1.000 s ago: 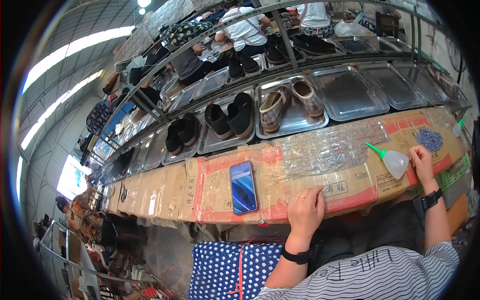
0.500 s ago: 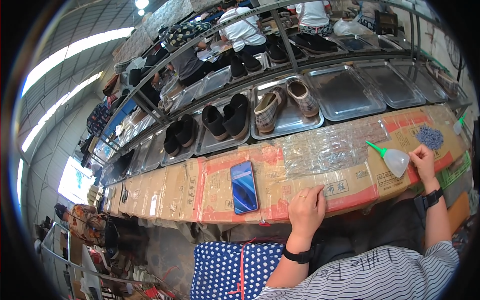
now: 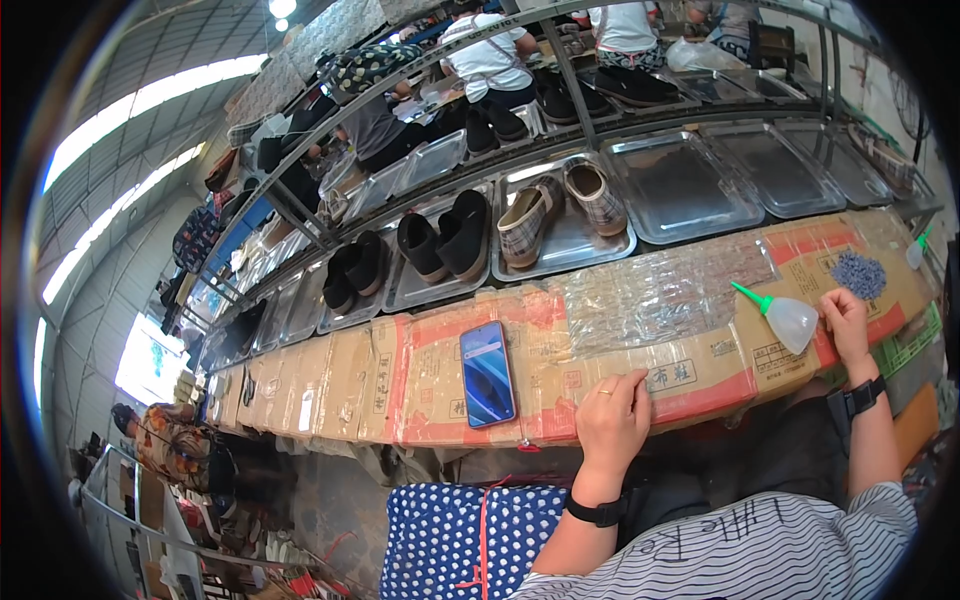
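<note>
My left hand (image 3: 612, 418) rests on the front edge of the cardboard-covered worktop (image 3: 545, 345), fingers curled together and nothing visible in them. A phone (image 3: 487, 375) with a lit blue screen lies to its left, apart from it. My right hand (image 3: 848, 322) is closed loosely over the cardboard farther right, thumb and forefinger close together, with no object showing between them. Right beside it lies a translucent squeeze bottle (image 3: 792, 325) with a green nozzle pointing away to the left. Beyond that hand sits a small heap of grey-blue bits (image 3: 858, 274).
Behind the worktop, metal trays (image 3: 680, 190) line a rack; some carry black shoes (image 3: 443, 235) or plaid shoes (image 3: 530, 220). Another green-tipped bottle (image 3: 916, 252) stands at the far right. A blue dotted cloth bundle (image 3: 440, 540) is below. Several people work beyond the rack.
The trays and shoes behind the worktop have shifted slightly left. A person at the far left has changed posture a little. Both my hands, the phone and the bottle stay put.
</note>
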A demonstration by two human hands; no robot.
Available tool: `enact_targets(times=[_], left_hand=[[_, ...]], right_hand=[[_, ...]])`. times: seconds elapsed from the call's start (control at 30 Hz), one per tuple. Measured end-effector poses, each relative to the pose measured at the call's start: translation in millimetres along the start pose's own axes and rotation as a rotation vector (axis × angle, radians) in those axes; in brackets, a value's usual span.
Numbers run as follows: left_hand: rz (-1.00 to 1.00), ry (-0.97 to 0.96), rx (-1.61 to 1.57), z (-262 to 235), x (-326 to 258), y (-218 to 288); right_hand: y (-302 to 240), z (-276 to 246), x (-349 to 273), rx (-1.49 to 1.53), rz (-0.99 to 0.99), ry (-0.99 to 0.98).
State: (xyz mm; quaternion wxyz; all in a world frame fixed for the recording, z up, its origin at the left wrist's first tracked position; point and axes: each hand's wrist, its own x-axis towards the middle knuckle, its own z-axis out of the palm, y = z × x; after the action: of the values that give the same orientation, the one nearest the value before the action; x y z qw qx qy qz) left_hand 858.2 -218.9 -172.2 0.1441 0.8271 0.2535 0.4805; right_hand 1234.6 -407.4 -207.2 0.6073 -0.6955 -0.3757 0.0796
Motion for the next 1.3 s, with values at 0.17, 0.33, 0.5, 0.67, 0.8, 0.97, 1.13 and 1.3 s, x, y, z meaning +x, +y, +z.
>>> enact_targets(times=[0.17, 0.33, 0.5, 0.67, 0.8, 0.97, 1.13, 1.3], left_hand=[[-0.008, -0.007, 0.002, -0.9, -0.2, -0.9], [0.0, -0.005, 0.008, -3.0, 0.0, -0.6], [0.005, 0.003, 0.001, -2.6, -0.1, -2.3], [0.012, 0.011, 0.0, -1.7, -1.0, -3.4], [0.006, 0.003, 0.005, -3.0, -1.1, -3.3], [0.011, 0.007, 0.003, -4.3, -0.9, -3.8], [0.025, 0.031, -0.012, -3.3, 0.8, -2.5], [-0.002, -0.002, 0.005, -6.8, -1.7, -2.5]], right_hand=[[-13.6, 4.3, -4.0, 0.017, 0.042, -0.017], [-11.6, 4.4, -4.8, 0.023, 0.033, -0.001], [-5.5, 2.7, -2.8, 0.039, -0.005, -0.005], [-6.9, 5.4, -3.5, 0.053, 0.024, 0.007], [-4.2, 4.6, -3.7, 0.04, 0.018, -0.009], [-7.6, 4.8, -4.1, 0.025, 0.033, -0.022], [-0.8, 2.0, -1.3, 0.022, -0.013, 0.024], [-1.5, 4.9, -1.2, 0.069, -0.004, 0.004]])
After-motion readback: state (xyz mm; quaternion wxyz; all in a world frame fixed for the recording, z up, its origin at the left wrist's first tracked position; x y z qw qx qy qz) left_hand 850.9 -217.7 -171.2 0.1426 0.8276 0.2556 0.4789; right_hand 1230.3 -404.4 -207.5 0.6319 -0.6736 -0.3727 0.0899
